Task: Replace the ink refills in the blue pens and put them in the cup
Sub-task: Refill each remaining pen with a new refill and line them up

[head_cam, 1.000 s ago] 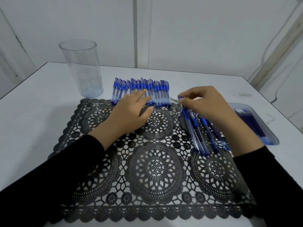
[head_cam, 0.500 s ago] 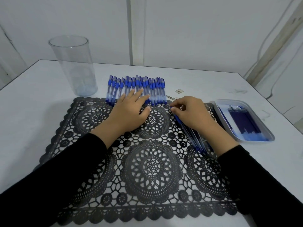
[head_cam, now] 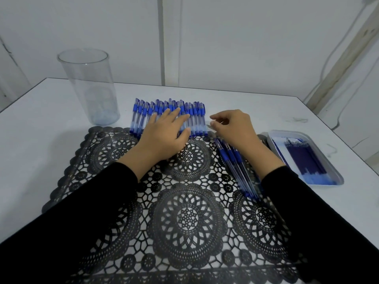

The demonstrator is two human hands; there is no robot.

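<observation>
A row of several blue capped pens [head_cam: 192, 117] lies along the far edge of the black lace mat [head_cam: 180, 222]. My left hand [head_cam: 164, 136] rests flat on that row, fingers straight. A second bunch of blue pens [head_cam: 235, 167] lies slanted on the mat's right part. My right hand [head_cam: 233, 128] hovers over their upper ends with fingers curled; whether it pinches anything is unclear. A thin metal tip [head_cam: 208, 126] shows beside its thumb. The clear cup [head_cam: 90, 89] stands upright at the far left and holds no pens.
A clear tray [head_cam: 336, 181] with several dark blue refills [head_cam: 303, 158] sits at the right, beside the mat. The white table [head_cam: 41, 140] ends at a wall behind and at an edge on the right.
My right hand laid its pens down on the mat and moved left toward the row. My left hand slid up onto the row of pens.
</observation>
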